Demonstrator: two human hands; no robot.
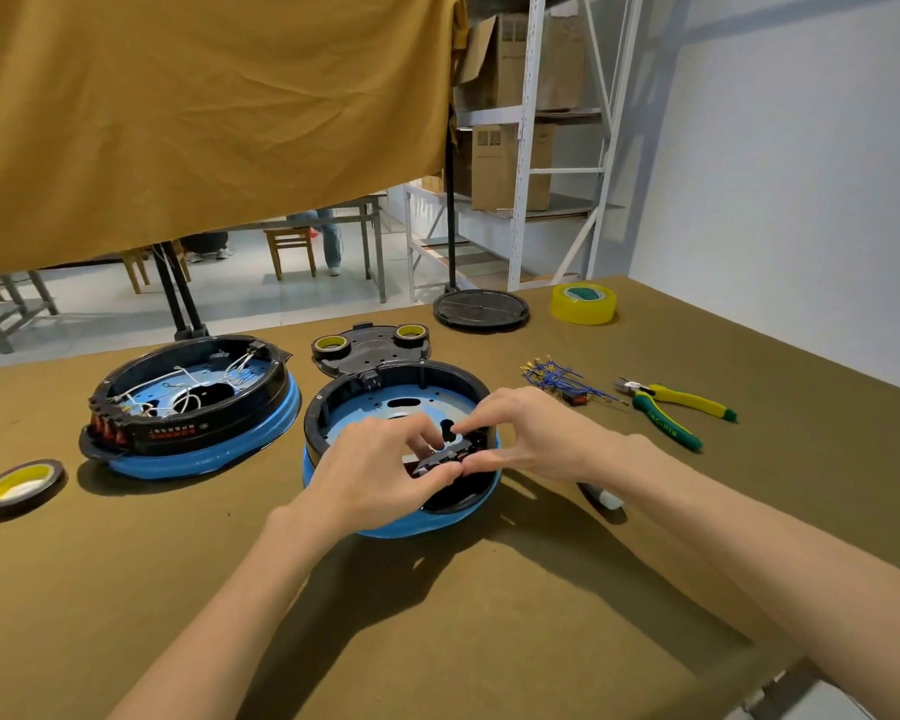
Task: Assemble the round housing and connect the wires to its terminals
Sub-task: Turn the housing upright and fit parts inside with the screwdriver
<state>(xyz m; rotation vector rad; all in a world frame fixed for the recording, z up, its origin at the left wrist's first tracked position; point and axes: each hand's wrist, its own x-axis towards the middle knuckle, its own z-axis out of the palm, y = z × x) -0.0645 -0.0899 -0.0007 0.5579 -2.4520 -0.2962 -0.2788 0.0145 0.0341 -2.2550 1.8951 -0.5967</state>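
Note:
A round black-and-blue housing lies open in front of me on the olive table. At its near rim sits a black switch panel. My left hand pinches the panel's left end and my right hand pinches its right end, fingers curled over it. A bundle of blue wires with metal terminals lies to the right of the housing, untouched. A second housing, with white wires and red switches fitted, stands at the left.
Green-and-yellow pliers lie at the right. A black cover plate carrying two tape rolls sits behind the housing. A dark tape roll lies far left, a yellow one at the back, beside a round black stand base.

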